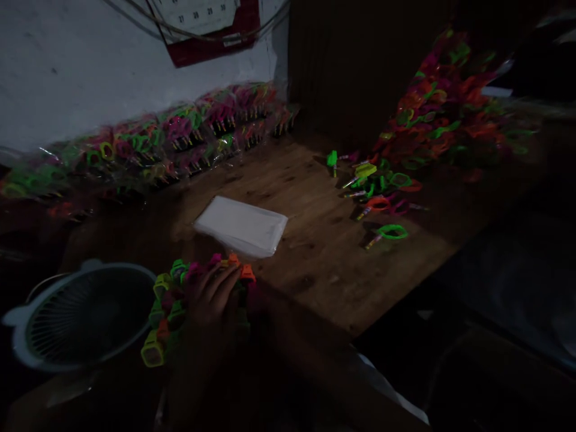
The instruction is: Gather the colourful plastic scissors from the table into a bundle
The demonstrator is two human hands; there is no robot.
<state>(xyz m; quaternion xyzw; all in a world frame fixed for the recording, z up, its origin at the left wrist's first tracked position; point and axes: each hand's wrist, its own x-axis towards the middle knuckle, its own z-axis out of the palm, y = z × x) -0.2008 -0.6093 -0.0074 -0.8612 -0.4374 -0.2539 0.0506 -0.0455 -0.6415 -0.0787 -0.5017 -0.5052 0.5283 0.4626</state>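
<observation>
Pretty dark shot. Hand (pixel 215 295) rests on bunch of neon scissors (pixel 180 300) at near table (pixel 315 252) edge, fingers curled over handles, probably keeping bunch together. Which hand, can't tell; other one not visible. Flat plastic bags (pixel 243 225) just beyond, loose scissors (pixel 382 198) far right, fan (pixel 81 315) beside bunch.

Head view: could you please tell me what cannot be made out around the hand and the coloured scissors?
- Hand on the bundle of scissors: which hand it is, and its grip, lost in darkness.
- The other hand: not visible.
- Bagged scissors along the wall: blurred, uncountable.
- Calendar: cut off by the top edge.
</observation>
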